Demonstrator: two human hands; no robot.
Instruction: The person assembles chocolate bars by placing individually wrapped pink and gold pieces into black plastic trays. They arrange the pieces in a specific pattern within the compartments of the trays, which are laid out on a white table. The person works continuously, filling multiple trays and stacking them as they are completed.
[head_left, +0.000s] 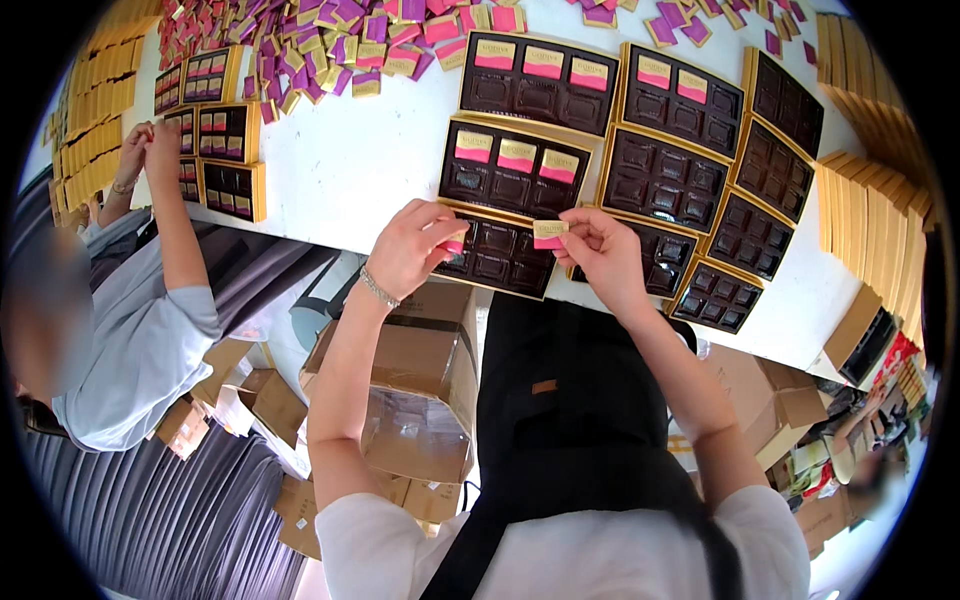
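Observation:
Between finger and thumb, my right hand (605,258) pinches a small pink-and-gold wrapped chocolate (549,235) above the right edge of the nearest box (490,265). My left hand (412,248) holds a second pink-and-gold chocolate (453,243) at that box's left side, partly covered by the fingers. The dark tray in this box has several moulded hollows. Just beyond it, a box (515,182) has three pink-and-gold chocolates in its far row. Another box (538,95) behind that one also has three along its far row.
Several gold-edged boxes (665,180) stand to the right; one behind holds two chocolates. A heap of pink and purple chocolates (330,40) lies at the far left. Stacked gold lids or boxes (870,210) line the right edge. A co-worker's hand (165,150) works over boxes at left.

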